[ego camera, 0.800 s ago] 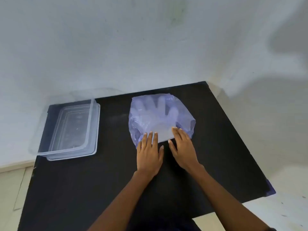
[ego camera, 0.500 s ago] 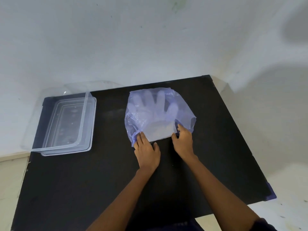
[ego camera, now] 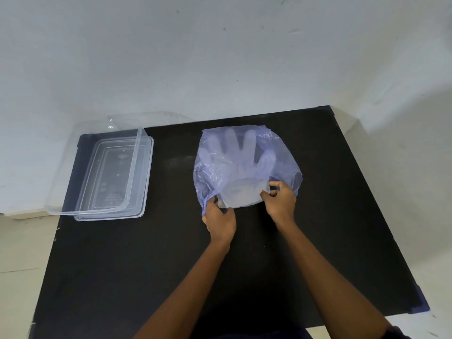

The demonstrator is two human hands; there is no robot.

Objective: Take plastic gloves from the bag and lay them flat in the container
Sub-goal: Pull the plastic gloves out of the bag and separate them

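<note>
A thin bluish plastic bag (ego camera: 281, 157) lies on the black table (ego camera: 171, 265), its mouth toward me. Clear plastic gloves (ego camera: 239, 167) show through it, fingers pointing away, with their cuff edge sticking out of the mouth. My left hand (ego camera: 220, 218) pinches the bag's near-left edge. My right hand (ego camera: 280, 199) pinches the plastic at the near-right of the mouth; whether it holds the bag or the glove cuff is unclear. A clear rectangular container (ego camera: 115, 177) stands at the table's far left, apart from both hands.
A clear lid (ego camera: 80, 152) leans tilted over the container's left side. A white wall (ego camera: 220, 57) rises behind the table. The table's right edge (ego camera: 381, 216) and its left edge border pale floor.
Both hands went from resting flat on the bag's near edge to curling and pinching the plastic at the mouth. The bag's near edge is now bunched up.
</note>
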